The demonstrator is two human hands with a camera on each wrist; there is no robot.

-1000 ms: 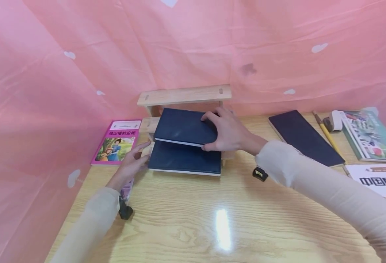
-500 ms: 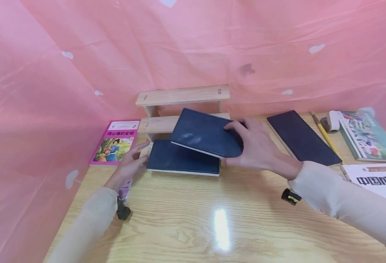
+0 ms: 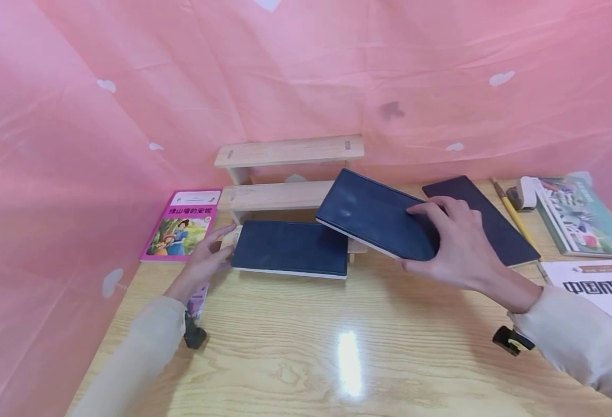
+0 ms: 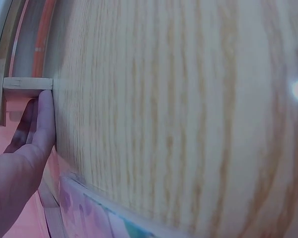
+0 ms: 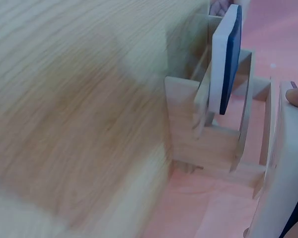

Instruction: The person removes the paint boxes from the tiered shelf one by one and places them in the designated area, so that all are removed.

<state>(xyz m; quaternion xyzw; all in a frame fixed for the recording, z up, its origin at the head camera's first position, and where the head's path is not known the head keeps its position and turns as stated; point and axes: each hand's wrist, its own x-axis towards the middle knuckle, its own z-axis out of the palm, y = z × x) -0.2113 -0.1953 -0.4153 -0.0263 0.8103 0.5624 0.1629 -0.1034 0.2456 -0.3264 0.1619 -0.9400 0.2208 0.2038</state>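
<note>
Navy notebook in hand: raised off the table (image 3: 264,336) at the right end of the wooden stand (image 3: 285,197), tilted, with its left end covering part of the middle tier in the head view; whether it touches the stand I cannot tell.
Right hand: the right hand (image 3: 454,243) pinches the navy notebook (image 3: 373,211) by its right end, thumb at the near edge and fingers over the cover.
Left hand: the left hand (image 3: 206,258) holds the left end of the stand, thumb and fingers to either side of the wood.
Lower notebook: a 2nd navy volume, the lower notebook (image 3: 290,246), lies across the front of the stand, seemingly on the lowest tier; neither hand is on it.
Dark notebook: a 3rd, the dark notebook (image 3: 497,226), lies on the table behind the right hand, near the yellow brush (image 3: 516,214).
Step at the stand: my reading is that 1 notebook is being handled clear of the tiers while the other hand steadies the wood.
Next move: it would call for a firm pinch, since only 1 end is supported, and a levelled cover before any setting down.
Stand: keeping the left hand there seems wise, as a knock could shift the light-looking frame.
Right side: the teal book (image 3: 582,217) and brush leave little room for a careless swing.
</note>
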